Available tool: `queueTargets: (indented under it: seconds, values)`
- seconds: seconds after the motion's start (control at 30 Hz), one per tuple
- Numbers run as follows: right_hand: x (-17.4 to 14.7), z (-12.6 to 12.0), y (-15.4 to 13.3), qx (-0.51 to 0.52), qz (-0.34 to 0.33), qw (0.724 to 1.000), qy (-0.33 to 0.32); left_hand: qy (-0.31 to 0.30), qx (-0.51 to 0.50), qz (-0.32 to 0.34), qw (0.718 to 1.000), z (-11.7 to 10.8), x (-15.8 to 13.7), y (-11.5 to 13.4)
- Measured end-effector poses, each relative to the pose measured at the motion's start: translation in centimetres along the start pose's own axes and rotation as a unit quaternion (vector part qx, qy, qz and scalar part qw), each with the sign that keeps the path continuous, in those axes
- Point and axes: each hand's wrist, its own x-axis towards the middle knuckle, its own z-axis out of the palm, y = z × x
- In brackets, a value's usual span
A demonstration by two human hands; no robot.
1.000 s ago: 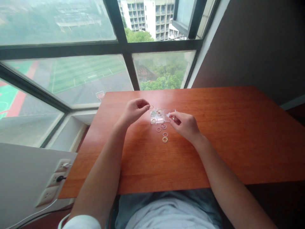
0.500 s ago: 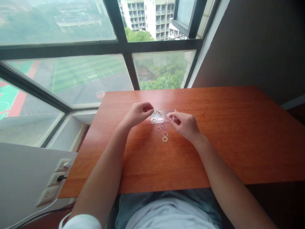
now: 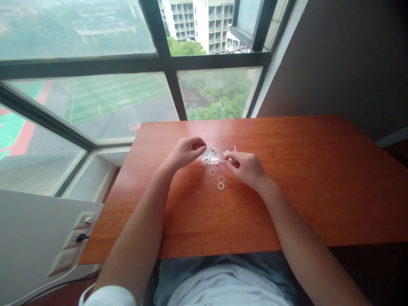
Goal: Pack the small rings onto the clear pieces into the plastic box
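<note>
A small clear plastic box [image 3: 214, 161] with compartments lies on the table, its clear lid [image 3: 232, 148] folded out to the right. Some small rings [image 3: 206, 161] sit inside. My left hand [image 3: 190, 149] is at the box's left side, thumb and fingers pinched together at its edge; what they grip is too small to make out. Over the lid, my right hand [image 3: 245, 165] is closed in a pinch on a small whitish piece [image 3: 226, 153], mostly hidden by the fingertips. Several thin pinkish rings [image 3: 212, 173] and yellowish rings [image 3: 221, 186] lie in front of the box.
The brown wooden table [image 3: 306, 182] reaches far to the right. Behind it stand dark-framed windows [image 3: 219, 61]. Wall sockets [image 3: 75, 239] with plugs and cables are at the lower left, beside the table's edge.
My right hand has shifted very slightly, still pinched over the lid. My left hand has barely moved at the box, and the loose rings lie where they were.
</note>
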Motion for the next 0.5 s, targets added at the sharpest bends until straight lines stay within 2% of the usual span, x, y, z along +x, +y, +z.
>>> queueTargets:
  seconds: [0.17,0.37,0.5]
  values:
    - [-0.3,0.2,0.0,0.032,-0.038,0.986,-0.161,0.008,-0.010,0.008,1.000,0.1,0.0,-0.2]
    - [-0.4,-0.2,-0.6,0.090,-0.071,0.972,-0.204,0.010,-0.005,0.008,1.000,0.0,-0.1,0.0]
    - [-0.4,-0.4,-1.1,0.107,-0.078,0.958,-0.256,0.010,-0.002,0.009,1.000,0.0,-0.1,0.1]
